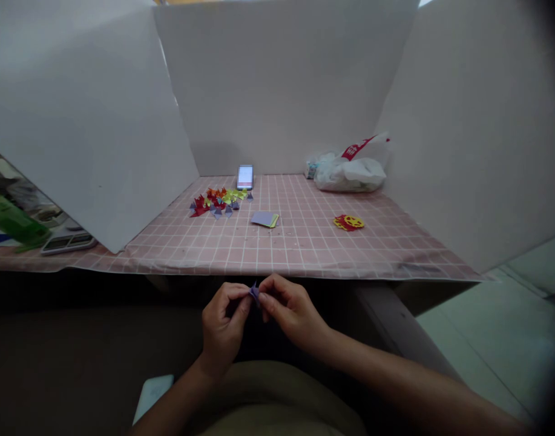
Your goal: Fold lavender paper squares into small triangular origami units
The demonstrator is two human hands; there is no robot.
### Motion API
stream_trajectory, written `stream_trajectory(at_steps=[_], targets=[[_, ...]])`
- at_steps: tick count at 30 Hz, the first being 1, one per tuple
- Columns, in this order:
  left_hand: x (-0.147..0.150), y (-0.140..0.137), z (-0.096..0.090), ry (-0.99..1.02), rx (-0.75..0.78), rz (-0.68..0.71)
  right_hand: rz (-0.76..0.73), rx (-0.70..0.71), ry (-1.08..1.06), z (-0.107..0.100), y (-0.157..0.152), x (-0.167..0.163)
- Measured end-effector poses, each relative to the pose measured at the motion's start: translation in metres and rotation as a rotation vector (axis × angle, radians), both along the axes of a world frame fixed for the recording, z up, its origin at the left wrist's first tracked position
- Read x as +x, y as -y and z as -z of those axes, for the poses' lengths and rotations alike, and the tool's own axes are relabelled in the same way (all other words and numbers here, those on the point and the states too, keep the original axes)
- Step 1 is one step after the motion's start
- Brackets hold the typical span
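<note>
Between my two hands, just below the table's front edge, is a small purple folded paper piece [254, 293]. My left hand [223, 321] pinches its left side between thumb and fingers. From the other side, my right hand [292, 310] grips it with thumb and forefinger. Its exact folded shape is too small to make out. On the table ahead lies a stack of square paper sheets [262, 218], purple on top with yellow-green showing beneath. To the left of the stack sits a cluster of folded paper pieces [217, 203] in red, orange, yellow and purple.
A phone [245, 176] with a lit screen stands at the back of the pink checked table [299, 242]. Red and yellow cut-out shapes [348, 223] lie to the right. Behind them rests a white plastic bag [352, 171]. White panels [286, 85] enclose the table's back and sides.
</note>
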State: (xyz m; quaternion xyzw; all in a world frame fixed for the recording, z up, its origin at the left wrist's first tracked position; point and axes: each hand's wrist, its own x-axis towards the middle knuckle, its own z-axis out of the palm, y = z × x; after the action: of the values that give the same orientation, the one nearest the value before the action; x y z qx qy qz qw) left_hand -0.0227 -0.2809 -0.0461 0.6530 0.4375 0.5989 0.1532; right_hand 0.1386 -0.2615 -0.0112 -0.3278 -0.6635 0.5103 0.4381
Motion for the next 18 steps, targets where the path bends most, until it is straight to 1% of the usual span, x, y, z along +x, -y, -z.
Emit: stream_trajectory(at_steps=[2,3,5,7,9,14,16,18], targets=[[0.0,0.0,0.0,-0.01,0.022,-0.011,0.096,0.061,0.075,-0.002,0.001,0.001],[0.0,0.0,0.001,-0.014,0.029,-0.018,0.143,0.068,0.102,-0.002,0.002,0.001],[0.0,-0.001,0.001,-0.018,0.051,-0.025,0.204,0.026,0.127,-0.003,0.001,0.001],[-0.001,-0.001,0.002,-0.042,0.086,-0.022,0.219,-0.04,0.126,-0.002,-0.001,0.0],[-0.002,-0.002,0.002,-0.094,0.125,-0.018,0.221,-0.059,0.118,0.0,-0.003,-0.001],[-0.004,-0.003,0.002,-0.226,0.204,0.034,0.241,0.016,0.121,0.002,-0.006,-0.001],[-0.004,-0.003,0.002,-0.211,0.191,0.055,0.257,-0.012,0.138,0.002,-0.008,0.0],[-0.004,-0.003,0.002,-0.135,0.134,0.054,0.262,-0.089,0.147,0.001,-0.01,0.0]])
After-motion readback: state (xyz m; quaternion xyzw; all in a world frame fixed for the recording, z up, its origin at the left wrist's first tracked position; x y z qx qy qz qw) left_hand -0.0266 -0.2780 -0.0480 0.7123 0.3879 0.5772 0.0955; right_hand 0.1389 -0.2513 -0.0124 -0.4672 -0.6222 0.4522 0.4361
